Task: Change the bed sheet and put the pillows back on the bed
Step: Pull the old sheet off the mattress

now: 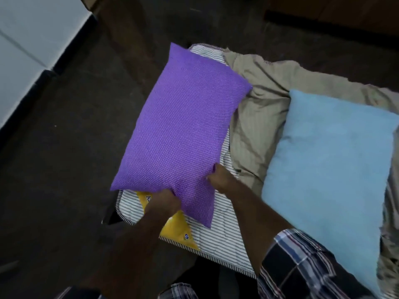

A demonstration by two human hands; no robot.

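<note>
- The purple pillow [179,130] was gripped at its near edge, fingers of the left hand [164,203] and right hand [220,178] curled in.
- The blue pillow [332,169] was cut off at the frame's right.

Purple pillow [179,128] in both hands

I count 2 pillows: 1 purple pillow [179,128] w/ white dots, 1 light blue pillow [328,167]. 1 beige sheet [257,108], crumpled. 1 striped mattress [218,240] w/ 1 yellow label [174,227]. 2 hands: left hand [162,203], right hand [222,178].
</note>
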